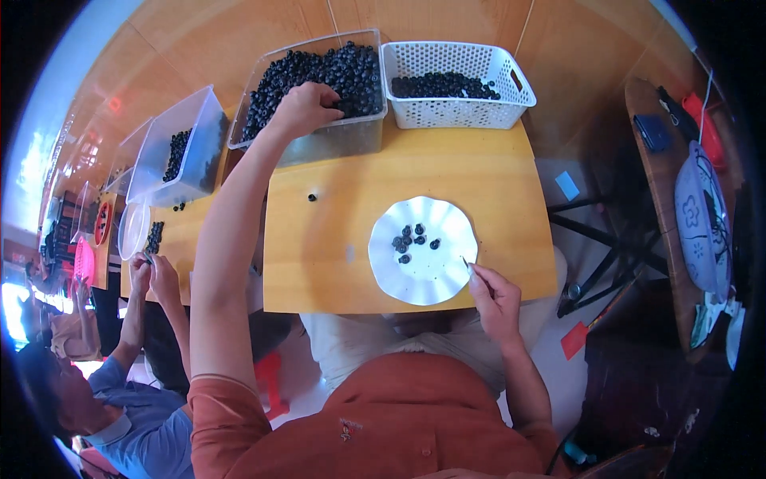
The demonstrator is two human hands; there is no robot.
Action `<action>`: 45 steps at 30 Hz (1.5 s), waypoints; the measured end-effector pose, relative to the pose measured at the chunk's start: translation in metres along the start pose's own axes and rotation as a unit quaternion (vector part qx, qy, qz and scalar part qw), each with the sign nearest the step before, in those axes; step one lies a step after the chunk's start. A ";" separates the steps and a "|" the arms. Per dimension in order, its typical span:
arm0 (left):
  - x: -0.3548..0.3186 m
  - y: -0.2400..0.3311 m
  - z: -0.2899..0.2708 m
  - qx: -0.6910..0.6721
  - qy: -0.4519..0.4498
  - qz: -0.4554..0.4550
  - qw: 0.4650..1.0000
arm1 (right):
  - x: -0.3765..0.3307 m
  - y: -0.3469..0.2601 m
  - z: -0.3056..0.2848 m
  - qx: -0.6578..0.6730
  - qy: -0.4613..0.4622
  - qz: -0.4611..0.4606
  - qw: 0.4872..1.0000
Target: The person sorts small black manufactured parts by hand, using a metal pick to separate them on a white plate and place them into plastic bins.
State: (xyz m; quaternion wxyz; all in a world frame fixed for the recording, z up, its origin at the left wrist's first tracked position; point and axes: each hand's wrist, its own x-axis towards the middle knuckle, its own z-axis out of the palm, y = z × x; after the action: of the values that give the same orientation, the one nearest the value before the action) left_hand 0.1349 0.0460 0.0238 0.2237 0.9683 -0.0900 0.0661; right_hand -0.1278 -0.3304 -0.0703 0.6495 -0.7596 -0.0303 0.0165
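My left hand (306, 110) reaches over the front edge of a clear plastic bin (335, 137) heaped with small round black parts (323, 70). Its fingers are curled down at the parts, and the fingertips are partly hidden. At the right rim of a white scalloped plate (427, 283), my right hand (496, 302) pinches a thin, dark, pointed tool (466, 262); its exact kind is too small to tell. Several black parts (405, 241) lie on the plate, with tiny dark specks around them.
One black part (312, 197) lies alone on the wooden table (319, 263). A white perforated basket (459, 116) of black parts stands right of the bin. At left, another person's hands (153, 275) work near a translucent bin (187, 172). A small side table (650, 180) stands far right.
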 end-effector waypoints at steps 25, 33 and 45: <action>-0.010 0.019 0.002 -0.144 0.023 -0.016 0.989 | 0.001 0.004 0.003 0.038 -0.024 0.034 0.998; -0.053 0.032 0.010 -0.343 0.096 0.035 0.934 | 0.005 0.003 0.006 0.037 -0.029 0.039 0.998; -0.159 0.077 0.077 -0.718 0.028 -0.016 0.696 | 0.015 -0.017 0.014 0.032 -0.051 0.015 0.998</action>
State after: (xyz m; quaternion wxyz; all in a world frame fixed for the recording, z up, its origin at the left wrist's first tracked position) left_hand -0.0291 -0.0331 -0.0387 0.8541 0.5127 -0.0878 0.0050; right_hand -0.1139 -0.3130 -0.0555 0.6707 -0.7370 -0.0508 0.0658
